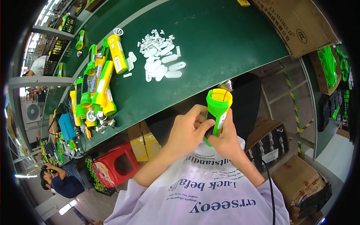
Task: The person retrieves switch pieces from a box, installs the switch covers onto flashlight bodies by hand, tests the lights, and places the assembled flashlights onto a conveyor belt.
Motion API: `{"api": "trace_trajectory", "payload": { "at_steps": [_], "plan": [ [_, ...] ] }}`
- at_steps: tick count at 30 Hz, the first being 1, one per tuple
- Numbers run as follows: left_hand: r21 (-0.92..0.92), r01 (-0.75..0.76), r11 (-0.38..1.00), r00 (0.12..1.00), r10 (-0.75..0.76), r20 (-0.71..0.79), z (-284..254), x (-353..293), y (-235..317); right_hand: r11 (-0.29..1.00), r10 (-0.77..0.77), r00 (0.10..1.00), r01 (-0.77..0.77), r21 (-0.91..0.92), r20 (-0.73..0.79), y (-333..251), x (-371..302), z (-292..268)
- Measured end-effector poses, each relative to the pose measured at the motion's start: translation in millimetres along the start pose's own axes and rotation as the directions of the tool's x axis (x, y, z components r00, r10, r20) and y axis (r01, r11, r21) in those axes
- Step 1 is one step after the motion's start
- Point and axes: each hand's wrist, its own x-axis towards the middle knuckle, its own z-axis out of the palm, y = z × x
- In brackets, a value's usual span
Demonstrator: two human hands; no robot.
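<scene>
Just past the table's near edge, a green and yellow flashlight body is held tilted in both my hands, its open threaded end up and away from me. My left hand closes on its left side, the thumb pressed to the dark panel. Around the lower right side wraps my right hand, beside a white switch plate. A thin wire runs out of the open end toward a shiny reflector cup hanging at the rim. The flashlight's lower end is mostly hidden by my fingers.
On the green table lie white oval plates and small white parts. Several flashlight bodies are piled at left. Cartons stand at right, a red stool below the table. Another person is at lower left.
</scene>
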Motion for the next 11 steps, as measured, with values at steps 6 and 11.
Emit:
{"api": "trace_trajectory", "payload": {
  "at_steps": [6,11],
  "plan": [
    [0.082,-0.138,0.987,0.990,0.139,-0.010,2.1,2.7,0.0,0.957,-0.101,0.985,0.057,-0.283,-0.142,3.3,7.3,1.8],
    [0.148,-0.017,0.989,0.998,0.008,0.057,4.2,3.7,2.3,0.976,-0.119,0.953,0.060,-0.211,-0.280,2.3,1.1,13.3]
  ]
}}
